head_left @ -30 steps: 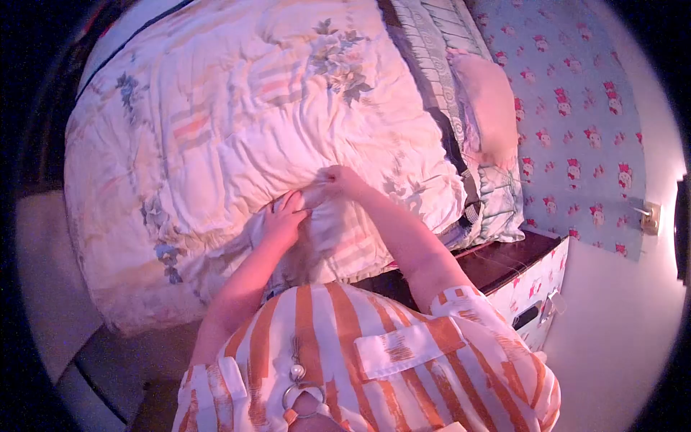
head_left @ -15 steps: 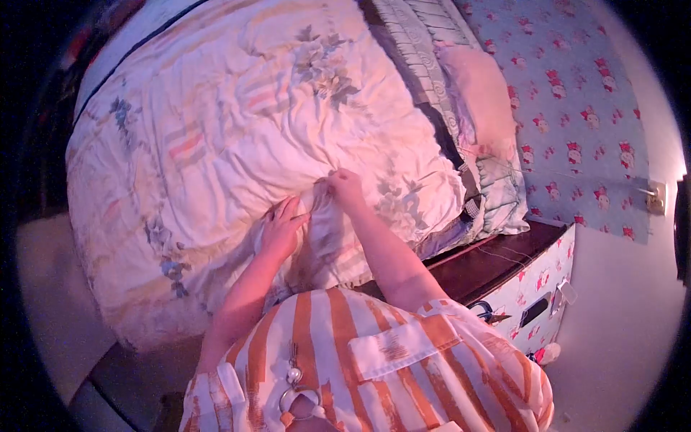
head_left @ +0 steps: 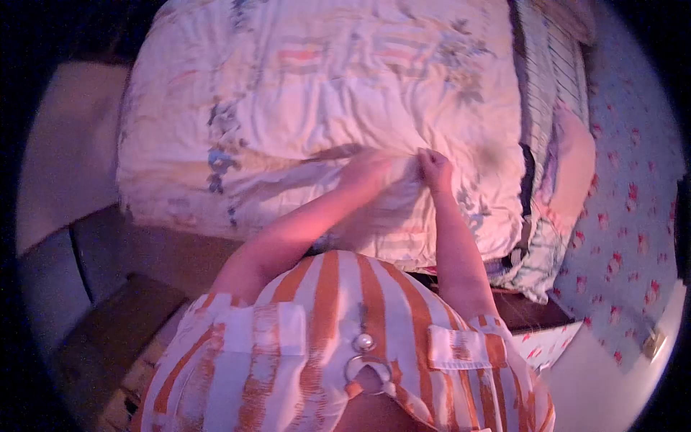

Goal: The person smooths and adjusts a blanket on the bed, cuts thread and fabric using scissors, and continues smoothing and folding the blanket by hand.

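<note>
Quilt (head_left: 317, 101), floral-print, spread across upper middle of frame, fold pinched in right hand (head_left: 436, 170).
Right fingers closed on cloth just right of frame centre; left hand (head_left: 366, 171) motion-blurred just beside it on the left, can't tell if gripping. Puckers suggest soft, limp padding: light per handful, heavier overall, not fragile, probably little slip. Best hold: full-fist bunch of a fold or the lower edge, hands apart.
</note>
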The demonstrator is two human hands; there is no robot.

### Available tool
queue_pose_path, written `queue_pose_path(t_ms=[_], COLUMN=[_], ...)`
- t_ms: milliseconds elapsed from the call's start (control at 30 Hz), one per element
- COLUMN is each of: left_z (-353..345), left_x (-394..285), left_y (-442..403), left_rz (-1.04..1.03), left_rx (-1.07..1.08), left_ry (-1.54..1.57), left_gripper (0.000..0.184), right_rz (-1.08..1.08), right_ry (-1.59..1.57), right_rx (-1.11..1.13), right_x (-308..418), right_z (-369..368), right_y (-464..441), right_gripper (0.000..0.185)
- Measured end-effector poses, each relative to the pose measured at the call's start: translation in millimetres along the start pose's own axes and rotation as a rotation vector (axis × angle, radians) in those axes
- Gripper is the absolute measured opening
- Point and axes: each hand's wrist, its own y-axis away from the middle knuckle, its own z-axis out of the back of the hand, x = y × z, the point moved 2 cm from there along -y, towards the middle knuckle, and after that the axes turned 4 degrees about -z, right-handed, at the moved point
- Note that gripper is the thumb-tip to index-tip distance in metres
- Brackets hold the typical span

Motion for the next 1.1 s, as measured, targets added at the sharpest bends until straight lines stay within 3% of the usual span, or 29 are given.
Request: queue_pose_path(t_ms=[67, 133, 233, 267, 300, 367, 400, 433, 500, 567, 600, 667, 700, 733, 767, 833, 867, 900, 967, 1067, 1100], left_z=[-5, -8, -5, -2, -7, -18, -13, -4, -6, -21, -24, -41, -48, -47, -55, -68, -71, -73, -77, -88, -83], left_x=[4, 18, 23, 22, 28, 47, 43, 35, 23, 23, 19, 9, -1, -17, -17, -12, -11, -9, -5, 7, 3], left_y=[-4, -1, 6, 7, 11, 19, 16, 15, 6, -5, -12, -25, -31, -36, -41, -49, -51, -52, -57, -65, -67], left_rz=[-0.021, -0.049, -0.088, -0.092, -0.089, 0.051, 0.036, 0.025, -0.004, 0.307, 0.296, 0.602, 0.754, 0.927, 0.919, 0.989, 0.986, 1.048, 1.108, 1.053, 1.140], left_rx=[0.008, -0.017, -0.030, -0.028, -0.028, -0.138, -0.137, -0.135, -0.126, -0.005, -0.005, 0.231, 0.359, 0.319, 0.323, 0.156, 0.156, 0.122, 0.091, 0.041, 0.083], left_ry=[-0.130, -0.149, -0.129, -0.090, -0.089, 0.072, 0.083, 0.024, -0.019, 0.513, 0.520, 1.037, 1.291, 1.409, 1.410, 1.589, 1.590, 1.570, 1.550, 1.716, 1.666], left_gripper=[0.029, 0.030, 0.031, 0.030, 0.030, 0.025, 0.025, 0.022, 0.019, 0.017, 0.017, 0.013, 0.014, 0.014, 0.014, 0.010, 0.010, 0.009, 0.008, 0.007, 0.007], right_rz=[-0.072, -0.325, -0.311, -0.153, -0.154, -0.425, -0.583, -0.509, -0.321, -0.324, -0.246, -0.167, -0.160, -0.152, -0.148, 0.301, 0.361, 0.363, 0.319, 0.357, 0.355], right_ry=[-0.111, -0.550, -0.777, -0.596, -0.595, -1.768, -1.568, -1.628, -1.555, -1.451, -1.321, -1.187, -0.944, -0.701, -0.698, -0.215, -0.219, -0.218, 0.183, 0.211, 0.212], right_rx=[0.038, -0.002, -0.058, -0.189, -0.187, 0.135, -0.098, 0.054, 0.088, 0.192, 0.253, 0.306, 0.302, 0.296, 0.290, 0.147, 0.125, 0.123, 0.104, 0.166, 0.164], right_x=[-2, -10, -13, -43, -54, -65, -19, -34, -39, -23, -17, -7, -4, -1, 3, 23, 31, 30, 23, 4, 1], right_z=[-5, -5, -4, -13, -8, -7, 5, 0, 6, 11, 15, 22, 24, 27, 29, 33, 37, 42, 52, 50, 50], right_y=[-1, 3, 5, -8, -14, -20, -7, -13, -2, 12, 16, 25, 27, 30, 32, 38, 42, 44, 45, 48, 50], right_gripper=[0.026, 0.026, 0.025, 0.029, 0.029, 0.029, 0.025, 0.023, 0.022, 0.014, 0.013, 0.013, 0.013, 0.014, 0.014, 0.016, 0.016, 0.016, 0.012, 0.010, 0.010])
